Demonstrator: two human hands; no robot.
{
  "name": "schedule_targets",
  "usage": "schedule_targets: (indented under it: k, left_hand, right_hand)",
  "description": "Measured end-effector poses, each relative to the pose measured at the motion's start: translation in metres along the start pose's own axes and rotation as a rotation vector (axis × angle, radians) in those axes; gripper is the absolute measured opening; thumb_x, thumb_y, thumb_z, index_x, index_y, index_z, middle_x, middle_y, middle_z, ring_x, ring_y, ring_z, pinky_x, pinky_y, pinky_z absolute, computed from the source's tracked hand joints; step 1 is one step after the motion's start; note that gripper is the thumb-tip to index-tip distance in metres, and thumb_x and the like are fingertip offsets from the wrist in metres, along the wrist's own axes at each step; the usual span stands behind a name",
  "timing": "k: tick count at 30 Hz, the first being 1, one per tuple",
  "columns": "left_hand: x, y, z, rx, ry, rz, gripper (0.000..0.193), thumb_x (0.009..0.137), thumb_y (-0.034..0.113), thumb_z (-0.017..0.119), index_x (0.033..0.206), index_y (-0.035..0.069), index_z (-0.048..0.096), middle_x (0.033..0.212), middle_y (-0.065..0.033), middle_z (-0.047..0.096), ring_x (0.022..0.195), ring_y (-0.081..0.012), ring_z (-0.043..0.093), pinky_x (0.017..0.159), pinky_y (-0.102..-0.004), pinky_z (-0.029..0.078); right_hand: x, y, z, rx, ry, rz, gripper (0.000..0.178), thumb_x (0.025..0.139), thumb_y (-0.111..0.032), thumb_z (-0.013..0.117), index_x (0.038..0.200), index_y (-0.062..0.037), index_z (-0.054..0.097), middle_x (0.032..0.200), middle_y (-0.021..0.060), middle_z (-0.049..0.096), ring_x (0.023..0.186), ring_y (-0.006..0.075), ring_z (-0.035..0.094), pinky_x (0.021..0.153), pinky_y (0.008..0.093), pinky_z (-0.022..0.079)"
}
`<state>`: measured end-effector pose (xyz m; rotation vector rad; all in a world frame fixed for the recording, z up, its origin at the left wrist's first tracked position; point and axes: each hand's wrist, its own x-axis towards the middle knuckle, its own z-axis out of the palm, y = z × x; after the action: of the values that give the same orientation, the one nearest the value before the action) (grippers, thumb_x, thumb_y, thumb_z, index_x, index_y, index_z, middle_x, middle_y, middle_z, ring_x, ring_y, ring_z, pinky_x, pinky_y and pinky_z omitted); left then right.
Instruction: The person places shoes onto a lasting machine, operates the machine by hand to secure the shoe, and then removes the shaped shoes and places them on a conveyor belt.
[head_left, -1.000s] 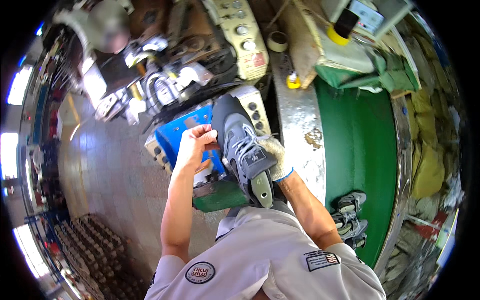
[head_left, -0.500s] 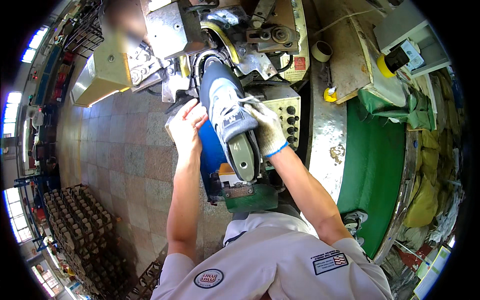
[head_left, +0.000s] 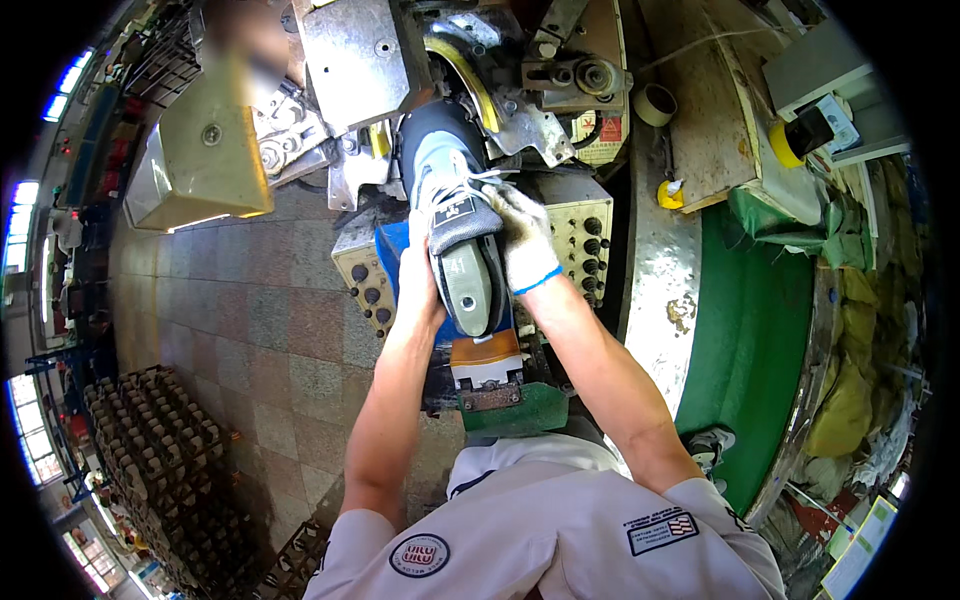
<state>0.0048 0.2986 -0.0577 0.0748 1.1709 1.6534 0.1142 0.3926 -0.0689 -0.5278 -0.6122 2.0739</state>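
A grey-blue lace-up upper of a shoe (head_left: 440,170) sits on a grey-green last (head_left: 466,288), its dark toe end inside the clamps of a machine (head_left: 480,95). My bare left hand (head_left: 417,268) lies along the left side of the shoe near the heel, gripping it, with the fingers partly hidden. On the opposite side my right hand (head_left: 522,235), in a pale work glove with a blue cuff, is closed on the shoe beside the laces. Under the heel end is a blue and orange part of the machine (head_left: 487,350).
Control panels with knobs (head_left: 590,235) flank the shoe. A green pad (head_left: 515,410) is close to my waist. At right are a green-covered surface (head_left: 750,330) and a worn wooden bench (head_left: 700,110). Racks of small pale pieces (head_left: 150,440) stand on the floor at left.
The shoe has turned straighter, its heel end swinging slightly left and farther away. My left hand has come down from beside the shoe onto its side. My right hand stays on it.
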Motion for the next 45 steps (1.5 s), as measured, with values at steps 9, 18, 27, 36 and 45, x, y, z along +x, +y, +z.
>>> schedule_targets:
  k: [9,18,27,36,45]
  left_hand:
    - [0.003,-0.006,-0.001,0.008,-0.06,0.029,0.061,0.107,0.053,0.039,0.118,0.0,0.066,0.103,-0.0078,0.071,0.088,-0.0148,0.068,0.077,-0.0304,0.056]
    - [0.018,-0.027,-0.017,0.185,-0.007,0.078,0.057,0.108,0.052,0.035,0.117,0.004,0.066,0.105,-0.0053,0.07,0.093,-0.015,0.066,0.084,-0.0312,0.053]
    - [0.026,-0.037,-0.032,0.146,-0.054,0.182,0.057,0.108,0.052,0.035,0.121,0.004,0.064,0.108,-0.0035,0.068,0.095,-0.0134,0.063,0.088,-0.0302,0.051]
    - [-0.033,0.002,-0.014,0.477,0.268,0.341,0.054,0.101,0.045,0.057,0.126,-0.002,0.064,0.107,-0.0103,0.068,0.087,-0.0175,0.066,0.081,-0.0337,0.054]
    - [-0.077,-0.032,0.058,0.967,0.366,0.577,0.057,0.086,0.031,0.079,0.128,-0.005,0.062,0.119,-0.0147,0.067,0.101,-0.0262,0.062,0.092,-0.0397,0.05]
  right_hand:
    - [-0.003,0.003,0.0,-0.174,0.075,0.003,0.035,0.093,-0.024,0.072,0.117,0.0008,0.07,0.107,0.0048,0.071,0.096,0.013,0.063,0.091,0.0284,0.049]
    - [-0.002,0.018,-0.022,-0.211,0.14,0.088,0.036,0.095,-0.027,0.071,0.116,0.0028,0.07,0.106,0.0038,0.07,0.093,0.0103,0.062,0.085,0.0274,0.049]
    - [-0.011,0.022,-0.019,-0.399,0.119,-0.076,0.03,0.098,-0.023,0.065,0.111,0.0034,0.073,0.098,0.0015,0.072,0.085,0.0082,0.06,0.077,0.026,0.049]
    - [-0.071,-0.039,-0.11,-0.286,0.198,0.01,0.057,0.101,-0.041,0.057,0.134,0.0056,0.055,0.131,0.0283,0.061,0.112,0.0373,0.066,0.08,0.0488,0.058]
    - [-0.239,-0.175,-0.436,-0.024,0.968,0.132,0.049,0.095,-0.029,0.059,0.132,0.0017,0.053,0.131,0.0265,0.061,0.11,0.0474,0.063,0.096,0.0637,0.046]
